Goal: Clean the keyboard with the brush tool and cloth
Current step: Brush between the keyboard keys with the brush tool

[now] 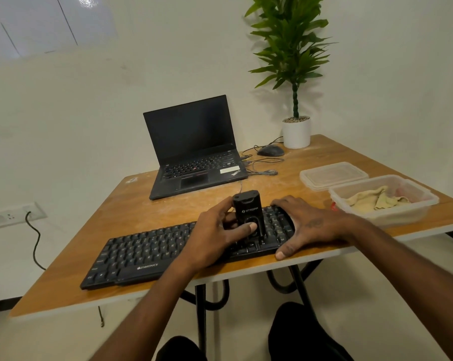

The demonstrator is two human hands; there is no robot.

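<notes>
Keyboard, black, full-size, lies across the lower centre of the frame, near the front edge of the wooden table, slightly angled. Judgement: light, rigid plastic slab, likely to skate on the smooth top when you push sideways; keycaps are loose-fitted and can pop if you lever under them.

Brush tool stands upright on the keys at centre-right of the frame. Your left hand grips it, thumb on the front face, fingers curled round the far side. Bristles are not visible; cannot tell how hard they bear down. Judgement: small, stiff, light body; hold it low as now for control.

Your right hand rests spread and flat on the keyboard's right end, thumb at the front edge, pinning it. Keep that brace.

Cloth lies crumpled in the open plastic container at right of the frame, untouched; soft and limp, pinch a fold to lift. Its lid sits just behind.

Upper centre: laptop, mouse, potted plant.
</notes>
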